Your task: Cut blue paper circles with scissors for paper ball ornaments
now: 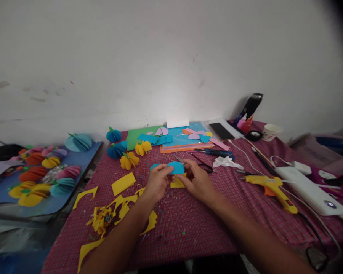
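My left hand [157, 182] and my right hand [196, 179] meet over the middle of the red checked tablecloth [188, 224]. Between their fingertips they hold a blue folded paper piece [175, 167]. A yellow paper piece [177, 183] lies flat just under the hands. A yellow rectangle [123, 183] lies to the left of my left hand. Scissors [198, 163] rest just beyond my right hand.
Yellow paper scraps [114, 217] litter the near left. Yellow and blue paper pumpkins [129, 160] and stacked coloured sheets [185, 141] sit at the back. A yellow glue gun [274, 187], white power strip [311, 192], paper cup [271, 132] and black bottle [251, 106] are right. More paper pumpkins [42, 175] fill a side board.
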`<state>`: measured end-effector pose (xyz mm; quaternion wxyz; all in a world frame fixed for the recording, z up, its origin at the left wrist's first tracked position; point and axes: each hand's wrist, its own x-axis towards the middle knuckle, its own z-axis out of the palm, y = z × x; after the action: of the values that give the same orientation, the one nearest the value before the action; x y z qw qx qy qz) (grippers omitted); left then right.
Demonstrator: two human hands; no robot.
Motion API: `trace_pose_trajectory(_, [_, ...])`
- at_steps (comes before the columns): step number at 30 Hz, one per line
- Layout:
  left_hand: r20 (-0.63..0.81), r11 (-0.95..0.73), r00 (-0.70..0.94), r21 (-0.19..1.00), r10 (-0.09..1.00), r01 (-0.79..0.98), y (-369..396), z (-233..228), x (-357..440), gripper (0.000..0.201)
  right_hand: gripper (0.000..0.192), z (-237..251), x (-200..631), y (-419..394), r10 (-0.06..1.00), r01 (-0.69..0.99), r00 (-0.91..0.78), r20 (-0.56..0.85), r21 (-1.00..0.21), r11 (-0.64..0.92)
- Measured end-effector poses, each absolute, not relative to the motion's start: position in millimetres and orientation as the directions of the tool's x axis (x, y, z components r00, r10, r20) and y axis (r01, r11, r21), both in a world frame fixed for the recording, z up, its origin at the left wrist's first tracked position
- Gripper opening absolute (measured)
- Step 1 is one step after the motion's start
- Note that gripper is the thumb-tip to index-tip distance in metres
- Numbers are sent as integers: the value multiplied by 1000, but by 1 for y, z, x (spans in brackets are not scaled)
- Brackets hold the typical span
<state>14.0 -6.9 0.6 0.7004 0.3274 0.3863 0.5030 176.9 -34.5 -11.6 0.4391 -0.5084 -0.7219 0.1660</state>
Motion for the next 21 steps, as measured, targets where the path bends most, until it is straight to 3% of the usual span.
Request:
trace_pose_trajectory(5, [-197,267,199,860,960,-435,-7,1,15,24,30,-11,177,-33,839,600,-148,524,-627,497])
trace_pose_trajectory(21, [-84,166,216,903,973,-396,-7,0,14,22,20,-15,176,-32,801,576,-115,588,-617,536])
